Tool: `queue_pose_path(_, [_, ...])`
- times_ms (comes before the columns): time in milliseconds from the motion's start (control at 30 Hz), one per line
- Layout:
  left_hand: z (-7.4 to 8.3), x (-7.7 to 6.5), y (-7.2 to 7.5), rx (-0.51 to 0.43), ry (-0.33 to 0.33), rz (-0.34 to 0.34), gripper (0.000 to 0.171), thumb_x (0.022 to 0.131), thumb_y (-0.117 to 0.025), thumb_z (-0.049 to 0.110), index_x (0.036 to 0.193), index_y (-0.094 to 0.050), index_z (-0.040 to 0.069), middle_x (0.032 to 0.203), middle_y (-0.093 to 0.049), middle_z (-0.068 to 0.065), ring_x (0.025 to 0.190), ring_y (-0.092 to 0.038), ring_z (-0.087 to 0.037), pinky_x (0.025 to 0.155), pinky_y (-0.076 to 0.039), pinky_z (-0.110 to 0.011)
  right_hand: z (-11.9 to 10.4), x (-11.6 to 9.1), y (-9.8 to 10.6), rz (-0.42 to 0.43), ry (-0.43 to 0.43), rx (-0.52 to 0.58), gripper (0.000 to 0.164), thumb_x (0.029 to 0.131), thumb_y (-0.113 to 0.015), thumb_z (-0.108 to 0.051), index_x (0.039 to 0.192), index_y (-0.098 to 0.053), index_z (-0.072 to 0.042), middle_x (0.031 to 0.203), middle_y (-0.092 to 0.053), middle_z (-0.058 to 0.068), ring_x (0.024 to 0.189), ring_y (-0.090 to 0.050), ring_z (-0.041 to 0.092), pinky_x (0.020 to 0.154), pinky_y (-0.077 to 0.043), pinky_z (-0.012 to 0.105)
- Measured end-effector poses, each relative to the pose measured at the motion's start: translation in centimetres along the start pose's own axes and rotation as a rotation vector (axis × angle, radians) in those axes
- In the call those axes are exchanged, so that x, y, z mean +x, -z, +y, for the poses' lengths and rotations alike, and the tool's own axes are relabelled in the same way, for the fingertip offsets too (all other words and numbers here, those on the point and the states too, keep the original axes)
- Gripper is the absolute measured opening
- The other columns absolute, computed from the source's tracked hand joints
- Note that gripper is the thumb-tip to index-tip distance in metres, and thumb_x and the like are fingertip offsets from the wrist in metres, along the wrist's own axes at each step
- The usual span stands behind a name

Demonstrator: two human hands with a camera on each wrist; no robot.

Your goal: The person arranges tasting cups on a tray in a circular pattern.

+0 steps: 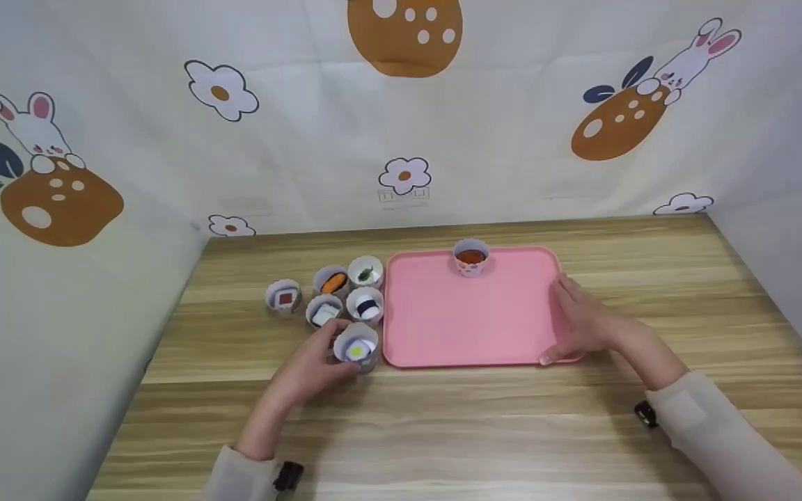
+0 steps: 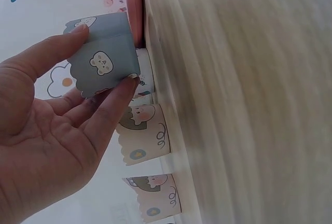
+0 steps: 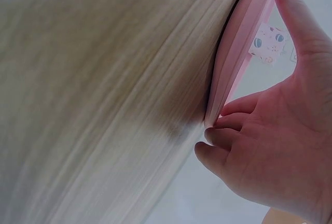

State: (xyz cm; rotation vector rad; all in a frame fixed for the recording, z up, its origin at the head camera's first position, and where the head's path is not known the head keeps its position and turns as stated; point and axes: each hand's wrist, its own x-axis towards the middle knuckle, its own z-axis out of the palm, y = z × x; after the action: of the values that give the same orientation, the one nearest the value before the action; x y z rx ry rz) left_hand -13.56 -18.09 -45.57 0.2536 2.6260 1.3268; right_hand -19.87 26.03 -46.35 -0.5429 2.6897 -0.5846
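My left hand [image 1: 314,369] holds a blue-grey scalloped paper cup [image 2: 101,53] with bear faces on it, thumb on one side and fingers on the other. Inside this cup [image 1: 357,351] lies a white piece with a yellow-green centre. Left of the pink tray, my hand and its cup are beside several other paper cups [image 1: 365,306] holding small toy-like food pieces. My right hand [image 1: 585,323] spreads along the right edge of the pink tray [image 1: 470,320], touching it with thumb and fingers. On the tray's far edge area stands a cup [image 1: 471,259] with red-orange contents.
A cup [image 1: 283,298] with a red-brown square on white stands a little apart at the left. The wooden table [image 1: 443,431] meets a cloth backdrop [image 1: 303,153] printed with rabbits, oranges and flowers at the back and sides.
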Motion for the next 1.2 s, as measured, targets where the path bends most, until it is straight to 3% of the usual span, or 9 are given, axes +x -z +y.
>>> queue_pose_path(233, [0.3, 0.2, -0.1, 0.0, 0.021, 0.001, 0.054, 0.082, -0.078, 0.009, 0.13, -0.054, 0.009, 0.128, -0.061, -0.012, 0.123, -0.057, -0.029, 0.107, -0.046, -0.051, 0.1, 0.0, 0.0, 0.011, 0.006, -0.012, 0.142, 0.062, -0.089, -0.054, 0.149, -0.005, 0.02, 0.156, -0.001, 0.044, 0.146, -0.007, 0.058, 0.12, -0.015, 0.064])
queue_pose_path(700, [1.2, 0.7, -0.6, 0.1, 0.015, 0.021, 0.056, 0.08, -0.082, 0.016, 0.129, -0.056, 0.013, 0.125, -0.064, -0.011, 0.118, -0.06, -0.027, 0.104, -0.047, -0.051, -0.1, 0.0, 0.1, 0.001, -0.014, -0.022, 0.142, 0.063, -0.088, -0.056, 0.15, -0.006, 0.019, 0.157, 0.0, 0.042, 0.147, -0.006, 0.057, 0.121, -0.015, 0.063])
queue_pose_path(1000, [1.7, 1.1, -1.0, 0.101, -0.089, 0.01, 0.053, 0.078, -0.081, 0.011, 0.125, -0.057, 0.008, 0.116, -0.066, -0.011, 0.11, -0.06, -0.026, 0.1, -0.048, -0.048, -0.1, -0.2, 0.2, -0.004, 0.0, -0.008, 0.142, 0.063, -0.088, -0.056, 0.15, -0.004, 0.019, 0.157, 0.002, 0.042, 0.147, -0.005, 0.057, 0.12, -0.015, 0.063])
queue_pose_path(1200, [2.2, 1.5, -1.2, 0.057, -0.072, -0.01, 0.054, 0.08, -0.08, 0.01, 0.128, -0.056, 0.007, 0.121, -0.065, -0.012, 0.115, -0.061, -0.028, 0.103, -0.048, -0.05, -0.2, -0.3, 0.2, 0.0, 0.0, -0.014, 0.142, 0.063, -0.088, -0.056, 0.15, -0.004, 0.019, 0.157, 0.001, 0.042, 0.147, -0.006, 0.057, 0.12, -0.016, 0.063])
